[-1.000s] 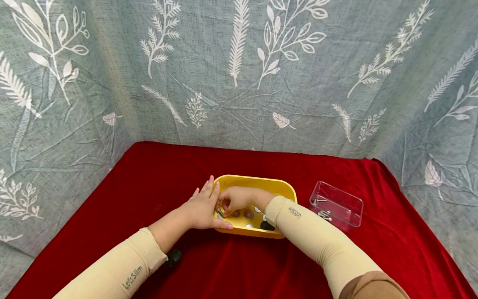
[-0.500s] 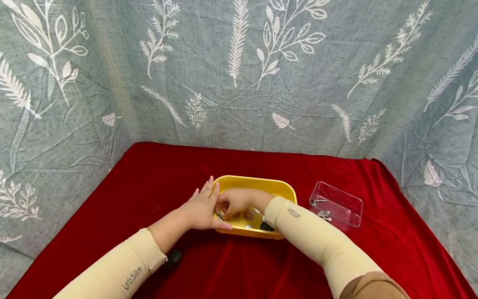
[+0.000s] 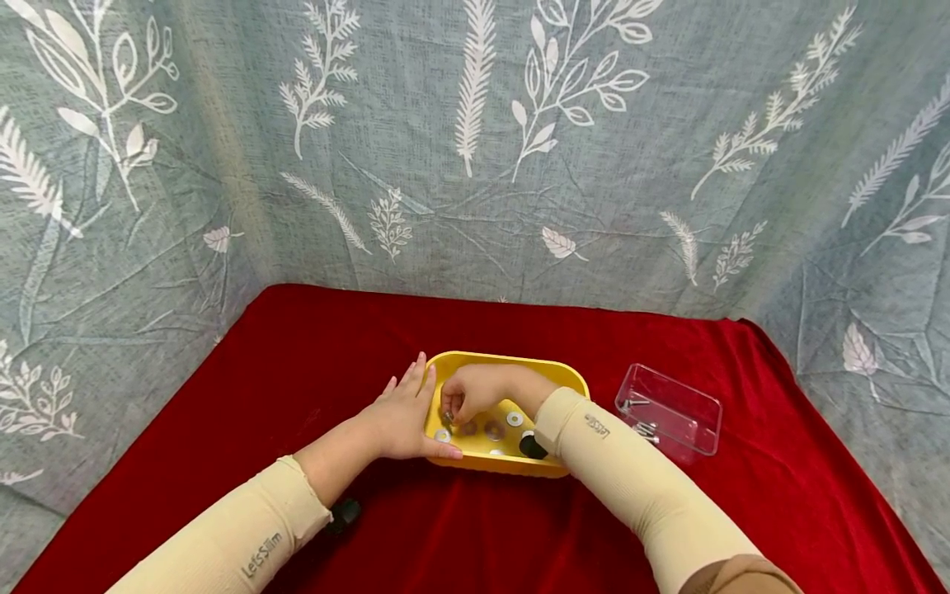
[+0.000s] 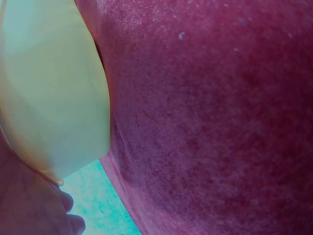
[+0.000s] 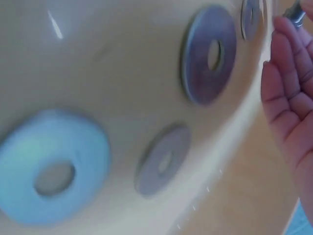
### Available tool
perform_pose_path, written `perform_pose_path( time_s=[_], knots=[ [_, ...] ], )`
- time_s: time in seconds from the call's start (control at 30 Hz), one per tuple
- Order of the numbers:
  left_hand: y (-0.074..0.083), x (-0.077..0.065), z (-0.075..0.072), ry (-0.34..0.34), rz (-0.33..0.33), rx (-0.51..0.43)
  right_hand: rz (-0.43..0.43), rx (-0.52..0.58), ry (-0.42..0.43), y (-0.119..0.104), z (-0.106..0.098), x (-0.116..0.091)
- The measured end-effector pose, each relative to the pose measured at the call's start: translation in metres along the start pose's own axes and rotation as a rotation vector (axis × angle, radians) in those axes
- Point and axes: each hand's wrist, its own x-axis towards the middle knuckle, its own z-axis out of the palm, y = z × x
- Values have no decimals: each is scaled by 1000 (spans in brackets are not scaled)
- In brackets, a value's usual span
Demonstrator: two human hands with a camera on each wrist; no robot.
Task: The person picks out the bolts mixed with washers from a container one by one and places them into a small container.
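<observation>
A yellow bin (image 3: pixel 505 466) stands mid-table with several metal washers (image 3: pixel 514 419) spread over its floor. My left hand (image 3: pixel 401 421) rests on the bin's left end, fingers straight and spread, thumb along the front rim. Inside the bin, my right hand (image 3: pixel 478 392) pinches a small metal bolt (image 3: pixel 449 418) between thumb and fingertips, close over the left end. In the right wrist view, part of the bolt (image 5: pixel 296 13) shows at the fingertips, with a large washer (image 5: pixel 210 55) on the bin floor nearby. The left wrist view shows the bin's outer wall (image 4: pixel 58 88) against the left hand.
A clear plastic box (image 3: pixel 671 408) with several screws (image 3: pixel 646 429) stands right of the bin. Red cloth (image 3: pixel 356 330) covers the table, and a patterned curtain (image 3: pixel 445 223) hangs behind. A dark object (image 3: pixel 345 513) shows below the left wrist.
My right hand has lifted slightly and shifted right with the bolt, away from the bin's left end. A washer there now shows more fully. The left hand stays in place.
</observation>
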Motion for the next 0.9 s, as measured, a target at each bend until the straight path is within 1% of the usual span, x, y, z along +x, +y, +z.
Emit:
perform_pose_path(
  time_s=[0.17, 0.3, 0.37, 0.67, 0.9],
  knots=[
    [0, 0, 1, 1, -4, -3, -3, -24, 10, 0, -9, -7],
    [0, 0, 0, 3, -2, -5, -9, -17, 36, 2, -19, -16],
    [0, 0, 0, 6, 0, -6, -12, 7, 54, 3, -24, -21],
    [1, 0, 0, 9, -9, 0, -31, 89, 143, 2, -45, -57],
    [2, -1, 0, 2, -20, 2, -48, 155, 207, 3, -53, -86]
  ],
)
